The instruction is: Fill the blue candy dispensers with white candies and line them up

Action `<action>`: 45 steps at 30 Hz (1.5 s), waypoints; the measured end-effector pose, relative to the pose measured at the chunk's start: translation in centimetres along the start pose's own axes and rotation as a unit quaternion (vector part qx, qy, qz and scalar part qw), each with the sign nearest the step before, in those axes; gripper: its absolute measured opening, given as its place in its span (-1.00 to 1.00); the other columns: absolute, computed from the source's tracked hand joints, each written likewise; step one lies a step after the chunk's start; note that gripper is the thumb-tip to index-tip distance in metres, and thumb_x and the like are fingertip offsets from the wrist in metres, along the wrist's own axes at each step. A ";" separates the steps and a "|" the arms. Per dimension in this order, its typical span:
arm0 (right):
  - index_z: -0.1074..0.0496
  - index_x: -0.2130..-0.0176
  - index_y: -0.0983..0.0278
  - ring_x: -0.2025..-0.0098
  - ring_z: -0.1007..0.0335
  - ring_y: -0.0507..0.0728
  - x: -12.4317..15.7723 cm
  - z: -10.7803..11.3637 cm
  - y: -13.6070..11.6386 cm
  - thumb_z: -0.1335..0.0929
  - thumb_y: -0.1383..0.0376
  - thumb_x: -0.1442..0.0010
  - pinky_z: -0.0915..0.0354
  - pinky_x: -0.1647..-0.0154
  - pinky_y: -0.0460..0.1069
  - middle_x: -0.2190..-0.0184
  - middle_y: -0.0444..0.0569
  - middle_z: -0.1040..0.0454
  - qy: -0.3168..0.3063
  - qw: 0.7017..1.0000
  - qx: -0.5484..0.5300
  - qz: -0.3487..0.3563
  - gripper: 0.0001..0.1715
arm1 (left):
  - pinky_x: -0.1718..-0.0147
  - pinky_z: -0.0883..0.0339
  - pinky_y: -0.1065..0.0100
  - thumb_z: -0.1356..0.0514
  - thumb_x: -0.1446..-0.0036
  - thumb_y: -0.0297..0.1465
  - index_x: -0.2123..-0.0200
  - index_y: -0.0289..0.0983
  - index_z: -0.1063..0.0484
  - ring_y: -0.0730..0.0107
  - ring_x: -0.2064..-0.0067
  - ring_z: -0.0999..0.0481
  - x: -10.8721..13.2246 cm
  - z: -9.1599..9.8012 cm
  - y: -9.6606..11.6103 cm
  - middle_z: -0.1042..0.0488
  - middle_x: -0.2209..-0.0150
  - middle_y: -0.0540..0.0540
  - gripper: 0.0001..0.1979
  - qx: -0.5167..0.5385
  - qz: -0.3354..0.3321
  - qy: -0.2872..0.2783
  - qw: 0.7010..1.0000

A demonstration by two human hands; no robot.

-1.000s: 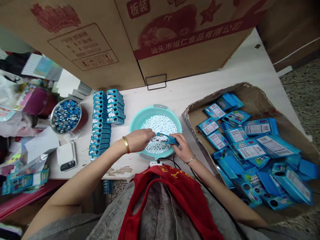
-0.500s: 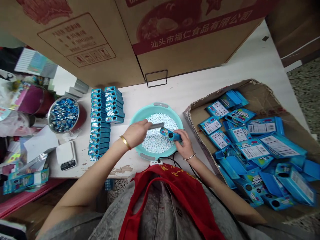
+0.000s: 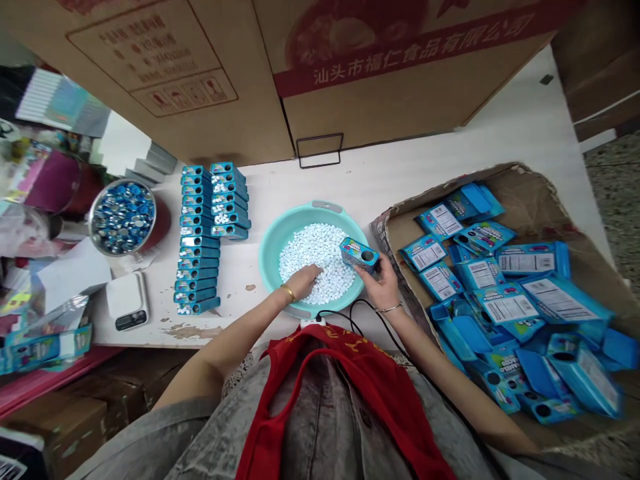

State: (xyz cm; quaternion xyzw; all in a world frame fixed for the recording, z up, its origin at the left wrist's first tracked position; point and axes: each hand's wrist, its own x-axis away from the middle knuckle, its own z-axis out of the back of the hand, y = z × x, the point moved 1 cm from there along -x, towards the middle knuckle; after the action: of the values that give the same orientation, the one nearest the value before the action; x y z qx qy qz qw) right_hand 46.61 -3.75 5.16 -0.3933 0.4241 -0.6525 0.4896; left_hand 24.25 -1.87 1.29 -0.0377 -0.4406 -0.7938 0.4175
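My left hand (image 3: 303,282) is closed and dips into the small white candies (image 3: 314,245) in a turquoise basin (image 3: 270,257). The grey scoop it held a moment before is mostly hidden by the fingers and the candies. Over the basin's right side, my right hand (image 3: 383,287) grips a small blue candy box (image 3: 359,253). The box is tilted, with its round dark hole facing up near the fingers. Whether candies are inside it I cannot tell.
Two rows of blue boxes (image 3: 196,260) stand left of the basin. A cut-down carton (image 3: 525,177) on the right holds many blue boxes. Farther left are a metal bowl (image 3: 125,217) of blue and silver pieces and a white scale (image 3: 127,300). Large cartons (image 3: 380,113) line the back.
My left hand has moved down from beside the box into the candies, taking the scoop along. My right hand has shifted the box slightly right and up, away from the scoop.
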 end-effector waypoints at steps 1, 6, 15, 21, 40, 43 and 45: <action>-0.32 0.03 0.24 0.08 -0.38 0.17 -0.1 0.0 0.0 -0.45 0.13 -0.05 -0.29 -0.06 0.15 0.13 0.00 -0.45 -0.004 1.000 -0.009 -0.004 -0.48 | -0.10 -0.24 0.16 -0.04 -0.10 -0.61 -0.07 -0.35 -0.27 0.20 -0.06 -0.35 0.3 0.0 0.0 -0.37 -0.03 -0.26 -0.57 0.035 -0.005 -0.001 0.999; -0.31 0.03 0.24 0.09 -0.38 0.17 -0.3 0.3 -0.8 -0.43 0.15 -0.07 -0.30 -0.04 0.13 0.13 0.00 -0.44 -0.005 1.000 0.000 0.017 -0.50 | -0.04 -0.30 0.18 -0.10 -0.16 -0.45 -0.05 -0.32 -0.26 0.24 0.00 -0.41 2.6 2.9 0.1 -0.39 -0.01 -0.23 -0.63 0.134 -0.041 0.020 0.990; -0.34 0.03 0.20 0.01 -0.34 0.25 -0.8 -0.5 -2.9 -0.27 0.39 -0.08 -0.28 -0.07 0.20 0.09 0.06 -0.41 -0.062 0.978 0.125 0.158 -0.57 | 0.00 -0.31 0.20 -0.02 -0.24 -0.44 -0.03 -0.31 -0.27 0.24 0.00 -0.40 6.7 13.9 5.1 -0.39 0.04 -0.23 -0.70 0.006 -0.094 0.052 0.994; -0.32 -0.01 0.17 -0.06 -0.30 0.27 0.2 -2.2 -2.9 -0.24 0.45 -0.05 -0.23 -0.16 0.27 0.04 0.07 -0.38 -0.105 0.970 0.132 0.177 -0.49 | 0.25 -0.38 0.24 0.03 -0.17 -0.62 -0.01 -0.33 -0.30 0.20 0.15 -0.48 5.8 16.1 11.4 -0.40 0.11 -0.23 -0.65 -0.234 0.001 -0.038 0.972; -0.30 -0.01 0.18 -0.06 -0.30 0.26 -1.0 -2.4 -2.0 -0.23 0.43 -0.07 -0.19 -0.20 0.28 0.05 0.07 -0.38 -0.084 0.974 0.132 0.166 -0.52 | 0.11 -0.34 0.25 0.01 -0.20 -0.55 -0.05 -0.28 -0.28 0.25 0.08 -0.41 3.8 14.4 2.1 -0.37 0.08 -0.19 -0.65 -0.171 0.036 0.105 0.979; -0.30 0.00 0.19 -0.04 -0.32 0.24 -1.4 -1.7 -2.3 -0.24 0.40 -0.11 -0.26 -0.13 0.23 0.06 0.07 -0.39 -0.063 0.976 0.133 0.161 -0.57 | 0.08 -0.30 0.20 0.06 -0.18 -0.61 0.01 -0.31 -0.33 0.19 0.05 -0.37 0.5 10.3 -2.0 -0.36 0.09 -0.23 -0.64 -0.177 0.091 0.089 0.976; -0.31 0.02 0.19 0.00 -0.34 0.23 -1.6 -1.4 -2.4 -0.26 0.36 -0.14 -0.30 -0.07 0.19 0.09 0.06 -0.40 -0.054 0.978 0.135 0.150 -0.62 | 0.04 -0.28 0.16 0.08 -0.21 -0.60 0.01 -0.31 -0.33 0.15 0.01 -0.34 -1.1 7.3 -3.0 -0.35 0.05 -0.26 -0.65 -0.176 0.084 0.067 0.979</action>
State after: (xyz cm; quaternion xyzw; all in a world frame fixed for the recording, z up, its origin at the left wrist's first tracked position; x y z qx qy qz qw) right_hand 44.91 -1.59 6.82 -0.2904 0.3594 -0.6001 0.6529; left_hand 20.63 5.00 3.26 -0.0937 -0.2606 -0.8217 0.4981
